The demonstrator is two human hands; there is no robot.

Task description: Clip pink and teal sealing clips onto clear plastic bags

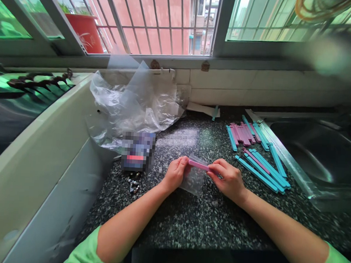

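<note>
From where I stand, a pale raised edge (pixel 52 147) runs along the far left, and a red pot (pixel 86 33) sits outside by the window bars. Next, a big crumpled clear plastic bag (pixel 129 105) lies against the wall, with a dark blurred-out object (pixel 138 151) just in front of it and a small cluster of shiny beads (pixel 134 185) on the speckled dark surface (pixel 163 226). Then comes the left hand (pixel 175 175), its fingers pinching the left end of a pink strip (pixel 199 165), held between the two hands. A small clear pouch (pixel 192 184) hangs below the strip; I can't tell whether the strip is inside. The right hand (pixel 227 178) has its fingers closed on the strip's other end. Past it lie a row of pink strips (pixel 243 133) and several teal strips (pixel 263 172), some overlapping, near the metal sink (pixel 282 154).
</note>
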